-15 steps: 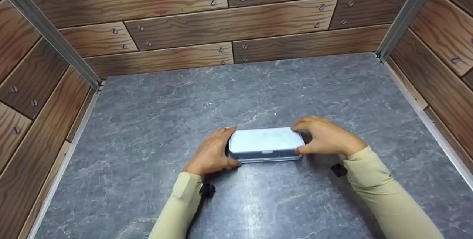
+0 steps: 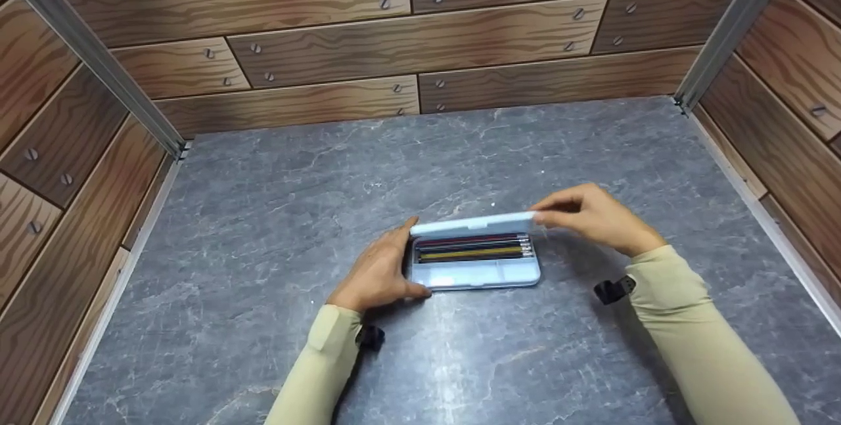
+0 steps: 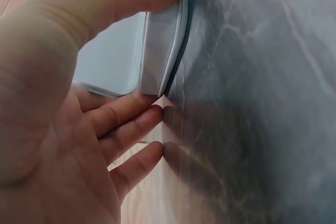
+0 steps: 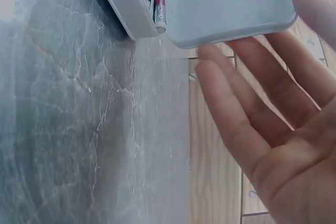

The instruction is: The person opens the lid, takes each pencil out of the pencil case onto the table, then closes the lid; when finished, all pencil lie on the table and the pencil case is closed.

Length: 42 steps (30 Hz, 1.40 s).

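Head view: right hand (image 2: 599,220) pinches the raised lid (image 2: 453,225), left hand (image 2: 377,272) holds the pencil case (image 2: 460,274); likely opening, next needing steady bracing

Pale yellow sleeves (image 2: 683,333); black wrist cameras (image 2: 612,290)

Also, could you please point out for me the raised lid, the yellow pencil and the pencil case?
Raised lid (image 4: 231,4), right wrist view: its inner face.
Yellow pencil (image 2: 470,254), head view: mid-shaft.
Pencil case (image 2: 460,274), head view: floor of its front compartment.
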Available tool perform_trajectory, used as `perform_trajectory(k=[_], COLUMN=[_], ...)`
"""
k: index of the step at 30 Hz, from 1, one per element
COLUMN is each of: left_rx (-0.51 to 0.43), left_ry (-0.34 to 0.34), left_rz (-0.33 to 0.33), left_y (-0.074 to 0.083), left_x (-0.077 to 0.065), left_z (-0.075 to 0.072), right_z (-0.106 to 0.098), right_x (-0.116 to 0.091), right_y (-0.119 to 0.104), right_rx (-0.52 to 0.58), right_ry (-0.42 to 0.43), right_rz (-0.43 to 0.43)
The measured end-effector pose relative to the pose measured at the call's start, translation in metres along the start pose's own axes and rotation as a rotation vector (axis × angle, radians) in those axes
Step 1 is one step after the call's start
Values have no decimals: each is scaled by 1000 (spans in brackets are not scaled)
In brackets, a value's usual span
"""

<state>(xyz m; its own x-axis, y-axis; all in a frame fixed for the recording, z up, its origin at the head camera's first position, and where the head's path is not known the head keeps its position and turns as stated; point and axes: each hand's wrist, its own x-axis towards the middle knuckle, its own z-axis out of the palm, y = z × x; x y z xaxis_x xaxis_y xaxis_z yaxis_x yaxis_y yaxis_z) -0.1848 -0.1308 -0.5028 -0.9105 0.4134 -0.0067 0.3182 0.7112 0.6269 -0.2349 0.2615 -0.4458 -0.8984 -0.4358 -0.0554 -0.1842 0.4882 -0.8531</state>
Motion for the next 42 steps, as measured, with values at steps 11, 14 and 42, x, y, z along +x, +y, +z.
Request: perform_trajectory(k=[11,14,42], left_rx=[-23,2,99], left_ry=[9,-6,0], left_rz=[-3,3,32], left_y=[1,1,4], left_x=[-1,-1,-2], left_z=[0,2,0], right_z=[9,13,70], right_x=[41,50,11], right_y=[16,20,-4], right_rx=[266,274,-749], right_ry=[208,221,112], right_rz=[90,144,-514])
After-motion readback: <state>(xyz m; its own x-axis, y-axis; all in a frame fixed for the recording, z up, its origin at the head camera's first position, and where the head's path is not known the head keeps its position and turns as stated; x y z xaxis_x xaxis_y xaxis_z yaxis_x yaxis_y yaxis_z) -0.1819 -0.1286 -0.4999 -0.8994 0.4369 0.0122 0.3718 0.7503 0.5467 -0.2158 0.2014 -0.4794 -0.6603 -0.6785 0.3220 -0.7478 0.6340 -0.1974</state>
